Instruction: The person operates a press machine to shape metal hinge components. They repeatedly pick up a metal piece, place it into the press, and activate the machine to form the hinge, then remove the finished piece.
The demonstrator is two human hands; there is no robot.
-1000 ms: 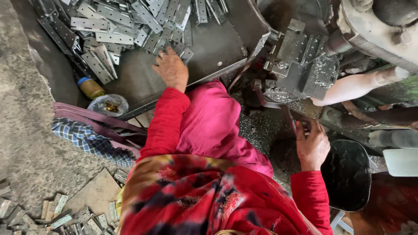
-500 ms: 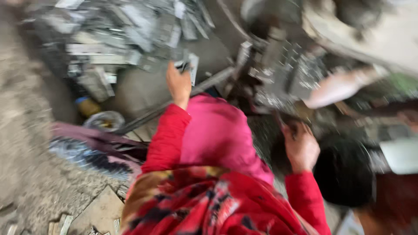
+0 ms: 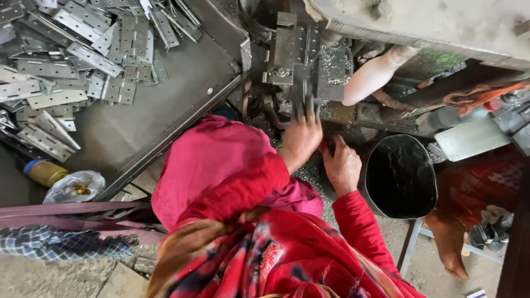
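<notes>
Hands of the wearer — two: left hand (image 3: pixel 301 138) and right hand (image 3: pixel 342 165), both at the press tool (image 3: pixel 301 60), of which one was counted. Black bucket (image 3: pixel 400 176) — one. Perforated metal plates (image 3: pixel 83 49) — one heap on one grey tray (image 3: pixel 176 94); several dozen, perhaps, since overlap prevented an exact count. Yellow jar with blue lid (image 3: pixel 44 172) — one. Clear plastic bag (image 3: pixel 74 186) — one. Bare foot (image 3: pixel 447 243) of another person — one.
</notes>
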